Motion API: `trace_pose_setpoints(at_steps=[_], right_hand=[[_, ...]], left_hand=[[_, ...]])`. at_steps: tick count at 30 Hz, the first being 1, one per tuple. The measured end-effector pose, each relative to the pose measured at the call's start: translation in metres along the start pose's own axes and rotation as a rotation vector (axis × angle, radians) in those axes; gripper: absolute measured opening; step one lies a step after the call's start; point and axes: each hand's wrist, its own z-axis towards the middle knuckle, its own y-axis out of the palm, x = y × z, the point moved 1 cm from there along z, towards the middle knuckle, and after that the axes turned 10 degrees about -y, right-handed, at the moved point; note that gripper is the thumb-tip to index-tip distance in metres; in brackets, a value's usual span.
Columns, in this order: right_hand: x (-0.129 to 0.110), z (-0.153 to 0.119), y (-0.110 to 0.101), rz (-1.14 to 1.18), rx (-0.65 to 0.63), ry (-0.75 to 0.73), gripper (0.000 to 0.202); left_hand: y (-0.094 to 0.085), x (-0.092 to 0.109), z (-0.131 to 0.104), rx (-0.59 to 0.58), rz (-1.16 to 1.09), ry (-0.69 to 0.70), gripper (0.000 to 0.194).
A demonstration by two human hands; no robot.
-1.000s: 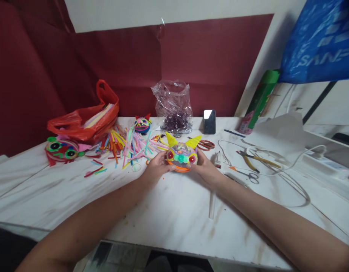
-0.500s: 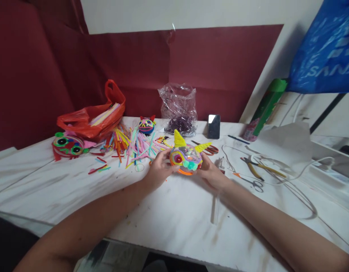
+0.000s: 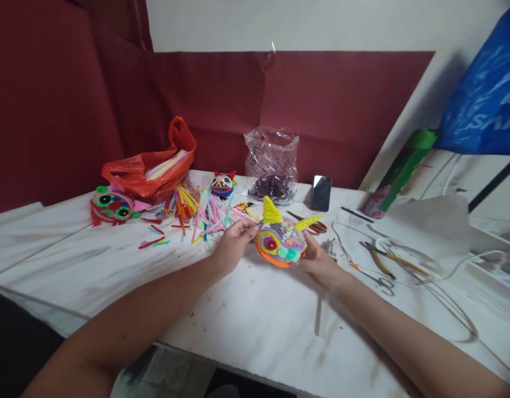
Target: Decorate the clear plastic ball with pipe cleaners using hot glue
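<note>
A round, many-coloured craft head [image 3: 278, 239] with two yellow horns is held just above the white table [image 3: 255, 326]. My left hand [image 3: 234, 246] grips its left side near one horn. My right hand [image 3: 321, 264] cups its right side from below. The head is tilted, its face turned toward me and to the right. A pile of coloured pipe cleaners [image 3: 196, 207] lies behind my left hand.
A red bag [image 3: 149, 171], a clear plastic bag [image 3: 272, 166], a phone [image 3: 321, 193], two other finished craft faces [image 3: 112, 203] [image 3: 223, 183], red scissors [image 3: 313, 225], pliers [image 3: 393, 260], small scissors [image 3: 377, 279] and a white cable [image 3: 449, 301] lie on the table. A green can [image 3: 398, 174] leans at right.
Both hands have lifted the craft head off the table and tilted it. The camera has swung left, so everything sits further right in view.
</note>
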Motion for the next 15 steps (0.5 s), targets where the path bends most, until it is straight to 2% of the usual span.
trace_pose_setpoints(at_steps=[7, 11, 13, 15], right_hand=[[0.006, 0.0, 0.01, -0.21, 0.081, -0.044, 0.069], [0.012, -0.004, 0.013, -0.302, 0.113, -0.01, 0.065], [0.013, -0.005, 0.015, -0.335, 0.1, -0.012, 0.065], [0.014, -0.006, 0.017, -0.328, 0.044, 0.002, 0.069]], left_hand=[[0.004, -0.005, 0.0, -0.034, 0.033, -0.073, 0.047], [0.009, -0.011, -0.006, -0.039, 0.043, -0.108, 0.077], [0.009, -0.014, -0.007, -0.036, 0.087, -0.13, 0.085], [0.007, -0.016, -0.005, -0.027, 0.149, -0.143, 0.08]])
